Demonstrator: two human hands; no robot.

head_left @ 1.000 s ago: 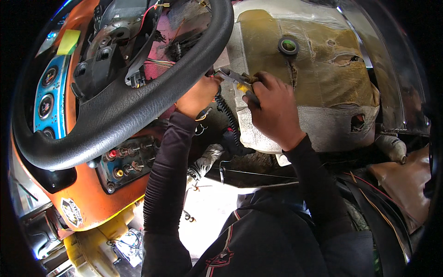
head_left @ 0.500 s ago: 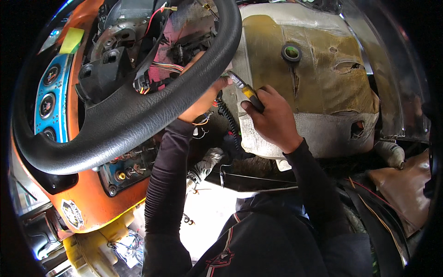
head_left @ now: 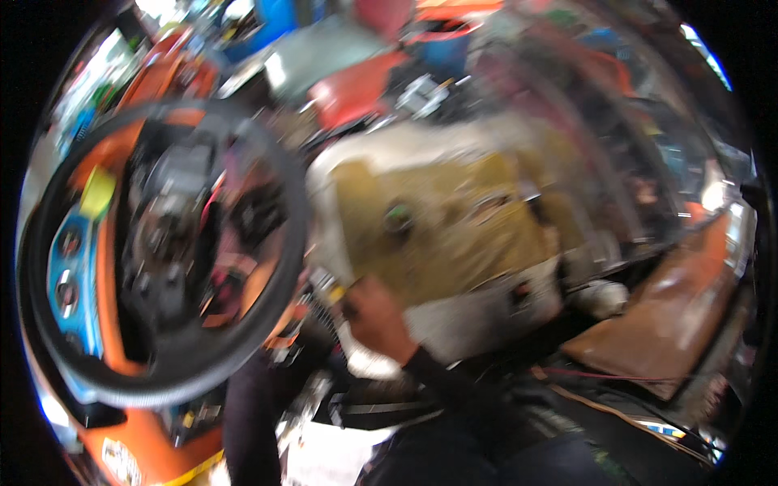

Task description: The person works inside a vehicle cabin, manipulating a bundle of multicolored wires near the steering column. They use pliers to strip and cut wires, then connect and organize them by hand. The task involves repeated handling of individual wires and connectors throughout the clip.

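Motion blurs the whole view. My right hand [head_left: 377, 320] is closed round a pair of pliers with yellow-and-black handles [head_left: 331, 287], in front of the seat's left edge. Their jaws point toward the steering wheel [head_left: 154, 387]. Behind the right side of its black rim is my left hand [head_left: 271, 296], partly covered and smeared, so its fingers cannot be made out. Orange wire [head_left: 282, 342] shows just below that hand. A dark roll of tape [head_left: 399, 219] lies on the worn tan-and-white seat [head_left: 438, 255].
A blue gauge panel [head_left: 65, 279] is set in the orange dashboard [head_left: 109, 304] on the left. Opened-up black column parts [head_left: 162, 283] sit inside the wheel ring. At the right lies a brown panel [head_left: 648, 332]; a red cushion-like piece [head_left: 352, 89] is beyond the seat.
The view has swung up and to the right, so the wheel, seat and hands appear farther left. More clutter beyond the seat shows. The pliers remain in my right hand.
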